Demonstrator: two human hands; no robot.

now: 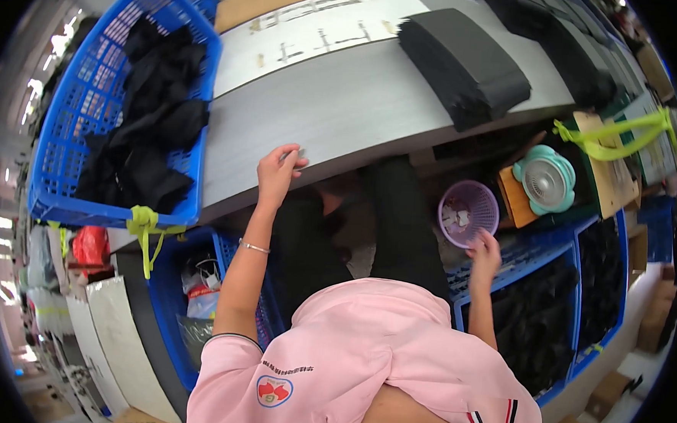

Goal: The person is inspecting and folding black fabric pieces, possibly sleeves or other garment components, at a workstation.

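Over the front edge of the grey table point(321, 103), my left hand point(276, 179) is raised with its fingers curled together. A small greyish bit shows between the fingertips, too small to name. Down at the right, my right hand point(486, 256) hangs at the near rim of a purple plastic basket point(446, 225). Its fingers are loosely bent and a little apart, and I see nothing between them. Pale scraps point(456, 216) lie inside this basket. Farther back on the table is a stack of black fabric pieces point(469, 65).
A blue crate point(43, 188) with black cloth point(148, 117) stands at the left. Another blue bin point(166, 310) holds bags below it. Right of the basket are a turquoise fan point(545, 180) and blue crates point(576, 300) of black fabric. More black pieces point(576, 67) lie at the table's far right.
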